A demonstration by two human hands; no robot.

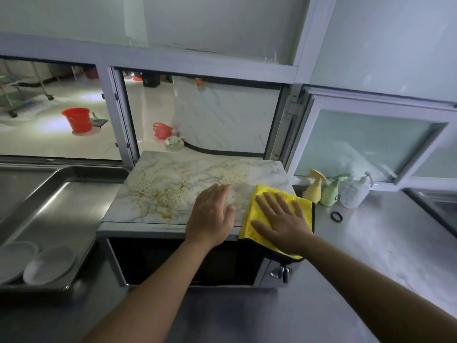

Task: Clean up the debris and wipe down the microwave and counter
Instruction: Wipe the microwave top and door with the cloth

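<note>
The microwave stands on a steel counter, its marble-patterned top speckled with yellow-brown crumbs and stains. A folded yellow cloth lies on the top's right front corner and hangs over the edge. My right hand presses flat on the cloth with fingers spread. My left hand rests flat on the bare top just left of the cloth, fingers straight.
Yellow and green spray bottles and a clear pump bottle stand right of the microwave, with a black ring nearby. A steel tray with white bowls sits left. A window frame rises behind.
</note>
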